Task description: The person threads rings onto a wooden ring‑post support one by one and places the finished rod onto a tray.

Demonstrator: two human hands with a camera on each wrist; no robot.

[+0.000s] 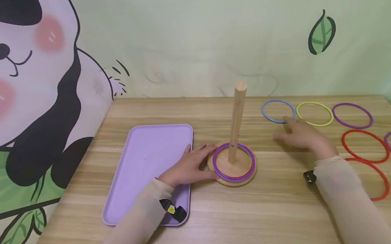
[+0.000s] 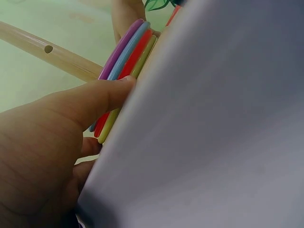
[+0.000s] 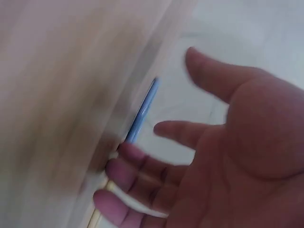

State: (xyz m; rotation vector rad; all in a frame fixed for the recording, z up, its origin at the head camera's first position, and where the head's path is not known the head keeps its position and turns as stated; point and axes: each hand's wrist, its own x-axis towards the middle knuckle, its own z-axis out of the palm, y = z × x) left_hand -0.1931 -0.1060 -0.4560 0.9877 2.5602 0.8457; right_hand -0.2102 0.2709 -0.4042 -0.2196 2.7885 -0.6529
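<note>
Left hand [image 1: 190, 166] spreading thumb and fingers against round pale-wood base [image 1: 242, 167], apparently steadying it, not clenching. Upright wooden peg [image 1: 238, 122] rising from base; stack of thin multicoloured rings [image 2: 136, 54] encircling its foot. Right hand [image 1: 303, 134], grasping nothing, hovering at thin blue ring [image 3: 143, 109], fingers loosely bent; contact unclear. Thin yellow ring [image 1: 312, 102] crowding blue one's right side. Purple and red rings [image 1: 388, 183] lying farther right. Lilac rectangular tray [image 1: 147, 160] lying below left forearm.

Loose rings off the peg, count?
6: blue, yellow, purple along the back; red and cropped purple in front; nearest red partly behind the right sleeve, which may hide more.
</note>
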